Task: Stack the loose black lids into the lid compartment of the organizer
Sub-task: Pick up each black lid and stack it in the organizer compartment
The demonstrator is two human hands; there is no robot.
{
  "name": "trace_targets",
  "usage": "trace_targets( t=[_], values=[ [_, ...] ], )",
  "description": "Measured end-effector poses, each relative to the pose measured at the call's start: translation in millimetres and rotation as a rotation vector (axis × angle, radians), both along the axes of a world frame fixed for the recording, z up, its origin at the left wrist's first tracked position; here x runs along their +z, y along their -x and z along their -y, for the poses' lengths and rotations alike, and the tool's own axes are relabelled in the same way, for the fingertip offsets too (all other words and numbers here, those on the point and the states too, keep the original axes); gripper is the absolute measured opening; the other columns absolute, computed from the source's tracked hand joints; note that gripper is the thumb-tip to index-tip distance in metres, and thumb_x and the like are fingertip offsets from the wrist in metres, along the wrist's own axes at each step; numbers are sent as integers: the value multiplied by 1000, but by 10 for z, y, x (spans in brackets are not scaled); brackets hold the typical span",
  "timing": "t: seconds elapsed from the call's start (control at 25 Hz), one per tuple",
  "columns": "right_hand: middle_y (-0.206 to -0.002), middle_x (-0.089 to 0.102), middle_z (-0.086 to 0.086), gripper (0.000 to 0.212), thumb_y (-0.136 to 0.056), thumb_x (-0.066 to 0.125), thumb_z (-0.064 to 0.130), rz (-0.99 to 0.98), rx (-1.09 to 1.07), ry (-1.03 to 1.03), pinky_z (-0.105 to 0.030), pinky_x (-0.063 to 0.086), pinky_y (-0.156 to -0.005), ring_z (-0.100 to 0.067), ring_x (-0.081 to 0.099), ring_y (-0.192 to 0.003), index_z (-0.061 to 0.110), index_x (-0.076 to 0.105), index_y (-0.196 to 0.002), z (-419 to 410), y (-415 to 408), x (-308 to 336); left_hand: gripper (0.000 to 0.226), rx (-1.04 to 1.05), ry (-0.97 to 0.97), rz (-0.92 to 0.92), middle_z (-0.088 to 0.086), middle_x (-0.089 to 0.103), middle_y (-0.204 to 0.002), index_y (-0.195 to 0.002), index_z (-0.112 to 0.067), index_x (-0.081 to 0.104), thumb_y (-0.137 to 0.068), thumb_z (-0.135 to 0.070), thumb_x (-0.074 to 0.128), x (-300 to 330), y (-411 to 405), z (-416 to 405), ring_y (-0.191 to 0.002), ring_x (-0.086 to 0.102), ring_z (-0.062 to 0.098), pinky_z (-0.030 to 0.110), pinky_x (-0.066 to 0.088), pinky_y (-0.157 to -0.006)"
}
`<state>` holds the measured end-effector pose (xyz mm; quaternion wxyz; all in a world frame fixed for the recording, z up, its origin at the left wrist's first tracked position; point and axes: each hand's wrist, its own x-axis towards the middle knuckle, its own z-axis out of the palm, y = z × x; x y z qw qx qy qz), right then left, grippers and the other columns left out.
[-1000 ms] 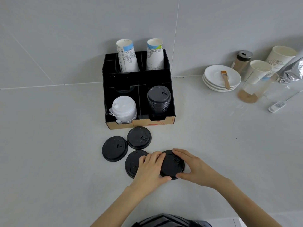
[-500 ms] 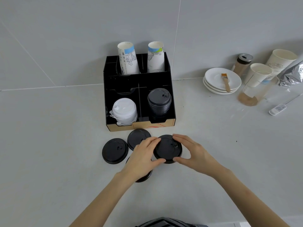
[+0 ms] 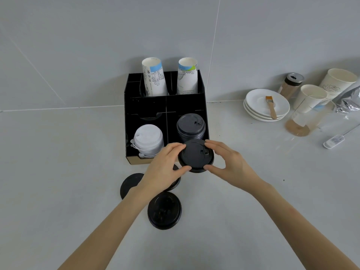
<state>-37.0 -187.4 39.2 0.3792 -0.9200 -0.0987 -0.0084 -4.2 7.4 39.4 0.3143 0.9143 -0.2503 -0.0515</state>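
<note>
Both hands hold one black lid [image 3: 195, 155] in the air just in front of the black organizer [image 3: 145, 108]. My left hand [image 3: 164, 165] grips its left rim, my right hand [image 3: 227, 162] its right rim. Right behind the held lid, a stack of black lids [image 3: 191, 126] fills the organizer's front right compartment. Three loose black lids stay on the counter: one in the foreground [image 3: 164, 210], one at the left [image 3: 129, 184] partly under my left wrist, and one [image 3: 175, 183] mostly hidden by my left hand.
White lids [image 3: 148, 139] sit in the front left compartment; two paper cup stacks [image 3: 153, 78] stand at the organizer's back. To the right are white saucers [image 3: 266, 105] with a brush, a shaker jar [image 3: 291, 83], paper cups [image 3: 311, 98] and a thermometer [image 3: 334, 141].
Both hands have lifted the black lid from the counter and carried it away from me, up to the organizer's front right compartment. The other loose lids stayed put.
</note>
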Motion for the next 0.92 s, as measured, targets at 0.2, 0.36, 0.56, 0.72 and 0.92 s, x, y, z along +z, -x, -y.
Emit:
trace_targets(
  t=[0.2, 0.36, 0.56, 0.72, 0.92],
  values=[
    [-138, 44, -2, 53, -80, 65, 18, 42, -34, 24, -18, 31, -100, -16, 45, -123, 14, 43, -127, 14, -308, 132, 56, 38, 22, 3, 5, 39, -141, -132, -13, 35, -83, -25, 60, 108, -318, 72, -129, 35, 18, 22, 23, -103],
    [-139, 43, -4, 52, -80, 65, 18, 45, -64, 40, -10, 27, -95, -18, 45, -122, 13, 43, -127, 24, -535, 161, 53, 49, 25, 17, 6, 39, -142, -130, -12, 37, -84, -23, 59, 124, -557, 129, -130, 36, 20, 27, 27, -105],
    [-139, 43, -4, 51, -81, 64, 18, 16, -107, -6, -18, 31, -98, -19, 46, -120, 13, 44, -127, 16, -782, 154, 48, 67, 23, 14, 5, 36, -145, -131, -13, 37, -87, -23, 54, 76, -794, 173, -132, 34, 19, 24, 24, -105],
    [-139, 42, -6, 51, -81, 63, 16, -24, -139, -13, -17, 30, -97, -21, 45, -122, 10, 42, -128, -42, -912, 63, 49, 43, -79, 20, 6, 31, -147, -134, -13, 32, -89, -22, 51, 8, -939, 187, -135, 30, 22, 38, 25, -111],
    [-141, 39, -7, 52, -82, 61, 16, -53, -158, 14, -8, 21, -92, -20, 40, -126, 9, 40, -129, -90, -1028, -42, 50, 30, -117, -14, 8, 29, -148, -134, -10, 30, -89, -21, 50, -68, -1038, 177, -135, 29, 23, 42, 26, -113]
  ],
)
